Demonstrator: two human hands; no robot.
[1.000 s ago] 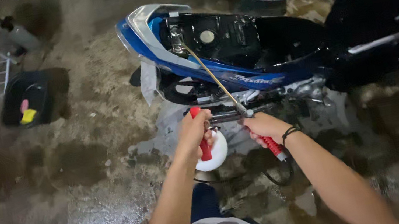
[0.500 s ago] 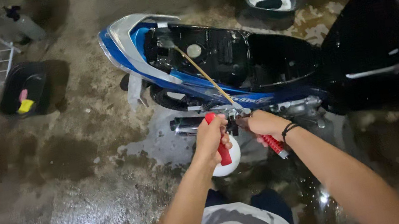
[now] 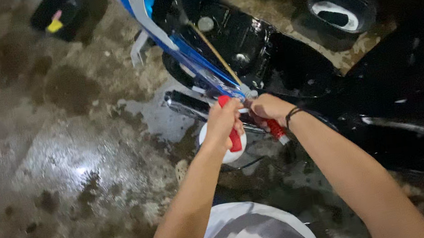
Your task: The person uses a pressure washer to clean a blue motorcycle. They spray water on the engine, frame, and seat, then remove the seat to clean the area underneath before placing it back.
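Left hand (image 3: 222,118): clenched around the red handle (image 3: 233,132) of a spray gun, at the centre of the frame, just above a white round bottle (image 3: 229,151) that sits under the fist.
Right hand (image 3: 267,109): closed around the gun's other red grip (image 3: 277,132), just right of the left hand; a dark band (image 3: 292,114) circles the wrist.
Spray wand (image 3: 215,57): thin brass rod running from between the hands up and left, its tip over the open black bay of the motorbike.
Motorbike (image 3: 222,47): blue and white body with wet black parts, filling the upper centre and right.
Floor (image 3: 57,163): wet concrete, puddled, on the left.
Black tray (image 3: 59,12): upper left, holding small pink and yellow things.
Black tub (image 3: 341,9): upper right, white inside.
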